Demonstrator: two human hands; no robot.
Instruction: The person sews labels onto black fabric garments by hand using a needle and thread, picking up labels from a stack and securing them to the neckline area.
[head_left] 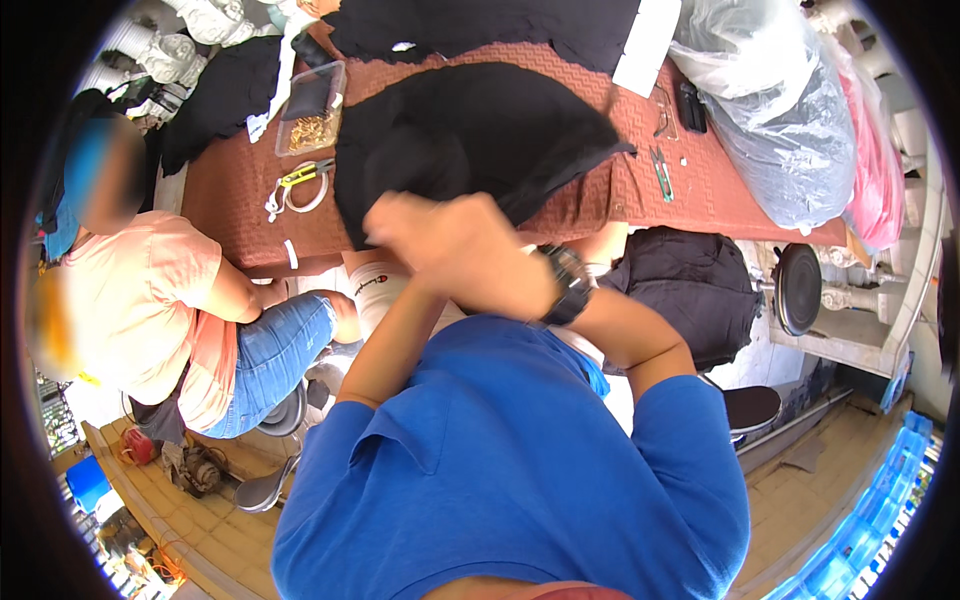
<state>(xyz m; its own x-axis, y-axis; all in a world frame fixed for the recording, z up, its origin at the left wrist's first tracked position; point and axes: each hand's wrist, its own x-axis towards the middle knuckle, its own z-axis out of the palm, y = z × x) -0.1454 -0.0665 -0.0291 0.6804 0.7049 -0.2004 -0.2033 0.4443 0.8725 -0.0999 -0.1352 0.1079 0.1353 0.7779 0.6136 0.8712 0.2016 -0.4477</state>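
My right hand (pixel 475 245), with a black watch on its wrist, crosses in front of my body and is smeared by motion. It lies over my left hand (pixel 428 280), which it mostly hides, so the left fingers cannot be made out. Both hands are at the near edge of a large piece of black cloth (pixel 480 125) spread on the table. Whether either hand touches or grips the cloth does not show. Left of the cloth lie yellow-handled snips (pixel 303 174) beside a white ring (pixel 308 193). Green-handled thread snips (pixel 661 175) lie to its right.
A brown cloth covers the table (pixel 720 185). A clear box (pixel 312 132) holds small gold-coloured pieces. Eyeglasses (pixel 662 115) and a black case (pixel 690 108) lie near stuffed plastic bags (pixel 770 120). Someone in a peach shirt (pixel 165 290) sits at my left; a black bundle (pixel 685 290) is at my right.
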